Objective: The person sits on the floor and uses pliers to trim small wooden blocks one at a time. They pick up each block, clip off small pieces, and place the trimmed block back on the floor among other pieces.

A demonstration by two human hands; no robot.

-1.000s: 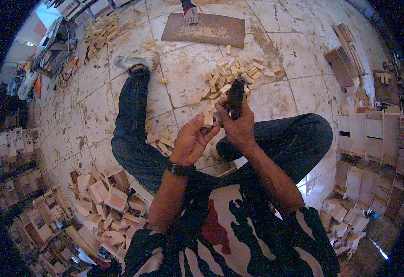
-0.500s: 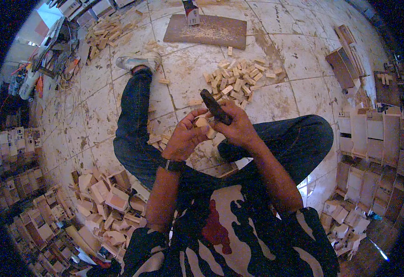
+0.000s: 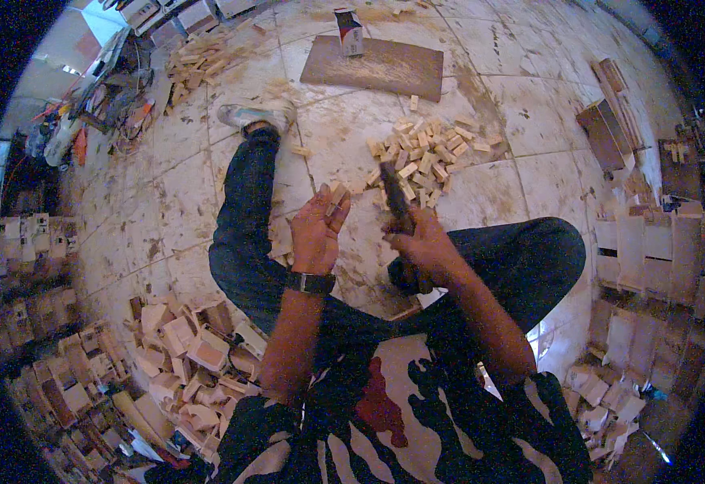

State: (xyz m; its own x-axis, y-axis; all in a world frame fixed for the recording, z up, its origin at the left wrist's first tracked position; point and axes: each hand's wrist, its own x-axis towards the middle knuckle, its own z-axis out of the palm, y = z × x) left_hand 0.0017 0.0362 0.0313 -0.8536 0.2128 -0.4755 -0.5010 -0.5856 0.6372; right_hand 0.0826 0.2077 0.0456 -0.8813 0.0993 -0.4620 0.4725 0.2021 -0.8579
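My left hand (image 3: 314, 235) holds a small pale wood block (image 3: 337, 198) in its fingers, palm partly turned up. A dark, bar-shaped tool (image 3: 397, 194) is gripped in my right hand (image 3: 426, 246); it points away from me, and its exact kind does not show. The two hands are apart, and the tool does not touch the block. Just beyond the tool, a loose pile of small pale wood blocks (image 3: 429, 153) lies on the tiled floor.
A brown board (image 3: 376, 73) strewn with wood shavings lies farther off, with a carton (image 3: 349, 32) standing on it. Heaped larger wood pieces (image 3: 195, 347) sit at my left. Stacked wooden parts (image 3: 650, 242) line the right side. Tools and cables (image 3: 86, 121) are at far left.
My hands have moved apart: the right has drawn back toward me with the tool, and the left has shifted left with its block. The whole view has shifted slightly.
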